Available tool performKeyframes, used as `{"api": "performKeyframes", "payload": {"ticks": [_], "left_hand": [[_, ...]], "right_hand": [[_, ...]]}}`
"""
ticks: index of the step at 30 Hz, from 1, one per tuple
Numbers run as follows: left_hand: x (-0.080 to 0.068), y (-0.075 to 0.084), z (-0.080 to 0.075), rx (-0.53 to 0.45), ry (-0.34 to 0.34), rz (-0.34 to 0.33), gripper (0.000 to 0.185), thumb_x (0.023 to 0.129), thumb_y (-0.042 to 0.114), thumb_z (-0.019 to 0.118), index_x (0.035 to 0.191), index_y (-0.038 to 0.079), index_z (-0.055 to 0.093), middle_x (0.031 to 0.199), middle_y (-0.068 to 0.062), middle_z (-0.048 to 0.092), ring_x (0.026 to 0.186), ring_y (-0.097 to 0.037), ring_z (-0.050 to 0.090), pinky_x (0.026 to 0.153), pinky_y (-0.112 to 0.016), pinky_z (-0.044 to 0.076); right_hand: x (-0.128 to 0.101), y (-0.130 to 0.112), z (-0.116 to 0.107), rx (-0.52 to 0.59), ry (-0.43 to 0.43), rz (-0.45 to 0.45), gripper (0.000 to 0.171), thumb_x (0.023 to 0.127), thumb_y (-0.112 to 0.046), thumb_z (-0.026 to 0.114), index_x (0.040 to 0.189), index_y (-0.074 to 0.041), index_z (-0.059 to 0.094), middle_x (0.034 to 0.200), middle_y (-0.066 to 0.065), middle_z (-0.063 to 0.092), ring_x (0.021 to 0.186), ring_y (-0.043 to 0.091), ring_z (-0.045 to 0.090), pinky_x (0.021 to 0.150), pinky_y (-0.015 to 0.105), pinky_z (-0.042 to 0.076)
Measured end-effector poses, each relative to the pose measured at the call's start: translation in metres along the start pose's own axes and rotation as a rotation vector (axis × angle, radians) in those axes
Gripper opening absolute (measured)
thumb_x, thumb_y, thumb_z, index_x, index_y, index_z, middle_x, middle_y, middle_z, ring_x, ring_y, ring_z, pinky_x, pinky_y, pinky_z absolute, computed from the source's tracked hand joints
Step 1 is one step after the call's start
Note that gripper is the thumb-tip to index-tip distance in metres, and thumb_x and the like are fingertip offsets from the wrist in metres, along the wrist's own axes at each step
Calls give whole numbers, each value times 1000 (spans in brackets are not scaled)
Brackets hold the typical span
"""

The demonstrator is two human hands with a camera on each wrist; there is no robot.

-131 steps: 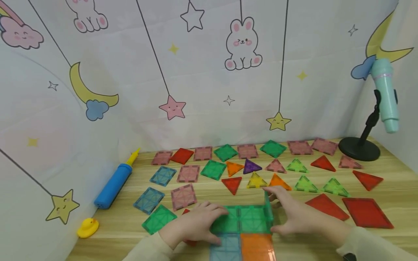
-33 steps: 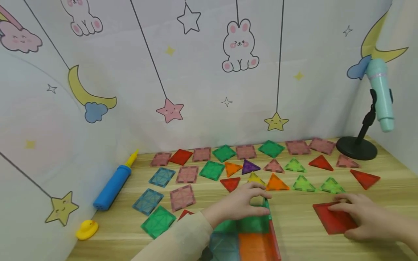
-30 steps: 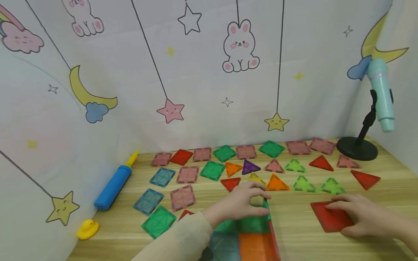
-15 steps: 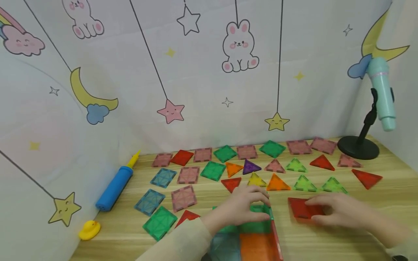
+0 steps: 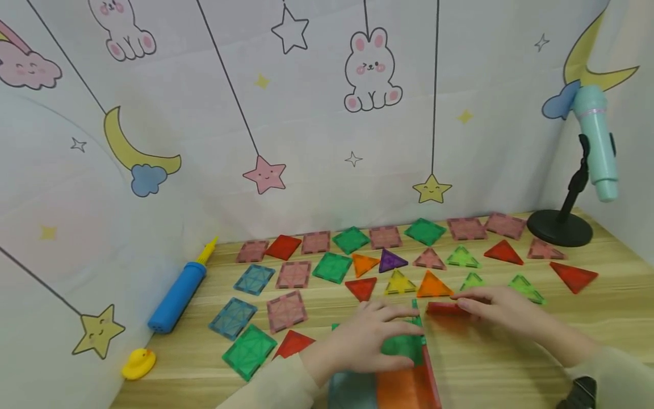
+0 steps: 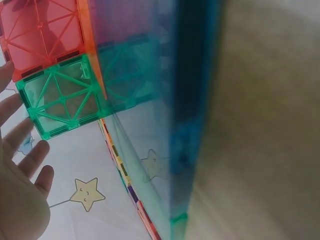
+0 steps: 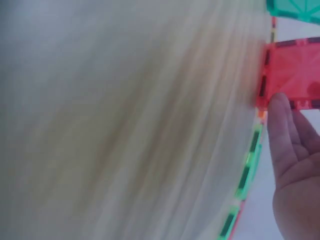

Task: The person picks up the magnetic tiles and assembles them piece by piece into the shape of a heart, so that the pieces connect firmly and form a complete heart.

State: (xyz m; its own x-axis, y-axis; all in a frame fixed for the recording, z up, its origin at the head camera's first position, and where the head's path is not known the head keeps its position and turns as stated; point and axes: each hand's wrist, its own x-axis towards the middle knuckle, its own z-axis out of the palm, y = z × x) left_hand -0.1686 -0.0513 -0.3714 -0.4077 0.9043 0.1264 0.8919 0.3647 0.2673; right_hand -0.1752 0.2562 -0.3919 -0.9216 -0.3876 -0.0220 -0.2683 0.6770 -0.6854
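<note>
The left hand (image 5: 365,341) is lying flat, fingers straight and spread, over the green squares (image 5: 403,345) of the tile build (image 5: 403,386) at the near edge of the wooden table (image 5: 511,369); the left wrist view is showing those fingers (image 6: 22,135) loose and apart beside a green square (image 6: 62,102) and an orange-red one (image 6: 42,32), gripping nothing; the build is showing a blue square (image 5: 349,392) and an orange square (image 5: 401,389) lying flat nearest the person, with upright green and red panels (image 5: 425,363) standing along its right side; the right hand (image 5: 503,312) is holding a red square tile (image 5: 443,308) by its right side, fingers stretched along the top, the tile tilted so that it is looking thin from the head view, just to the right of the build's far right corner and near an orange triangle (image 5: 433,286); the right wrist view is showing fingertips (image 7: 282,120) on the edge of that red tile (image 7: 295,75); loose squares and triangles are lying in rows across the table behind; a blue pump (image 5: 179,292) and a yellow duck (image 5: 137,363) are sitting well off to the left; a teal microphone (image 5: 595,142) is standing on a black stand (image 5: 559,227) at the far right.
</note>
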Motion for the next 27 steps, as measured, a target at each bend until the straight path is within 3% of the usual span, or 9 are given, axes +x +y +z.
{"api": "performKeyframes", "payload": {"ticks": [2,6,17,23,27], "left_hand": [[-2,1,1,37,22,29,48,91,45,57,135,26,52,146,9,36,129,-16,33,103,-38,30],[-3,3,3,88,46,74,48,91,44,57,135,25,51,144,8,39,126,-14,37,102,-34,30],[-2,5,2,61,23,79,50,91,43,58,137,24,49,144,7,39,126,-15,36,103,-35,29],[-3,5,1,46,15,65,49,91,42,58,136,25,49,144,7,38,127,-15,35,103,-35,28],[-4,4,1,57,14,71,49,91,43,57,137,25,49,144,8,38,127,-14,35,103,-34,29]], "right_hand": [[5,-1,0,72,-12,17,42,97,-34,51,122,-2,62,84,1,66,68,14,61,63,29,49],[11,-2,0,179,-15,48,45,97,-34,50,123,2,59,76,4,65,63,21,62,61,32,51],[9,-2,1,279,-4,-25,42,94,-25,57,123,6,57,87,11,64,62,21,60,56,34,51],[9,-5,6,145,143,-80,32,91,-24,62,115,-3,66,102,11,66,76,6,59,62,27,50],[11,-7,11,23,256,-120,23,90,-20,63,108,-8,70,102,7,68,81,4,61,66,26,51]]}}
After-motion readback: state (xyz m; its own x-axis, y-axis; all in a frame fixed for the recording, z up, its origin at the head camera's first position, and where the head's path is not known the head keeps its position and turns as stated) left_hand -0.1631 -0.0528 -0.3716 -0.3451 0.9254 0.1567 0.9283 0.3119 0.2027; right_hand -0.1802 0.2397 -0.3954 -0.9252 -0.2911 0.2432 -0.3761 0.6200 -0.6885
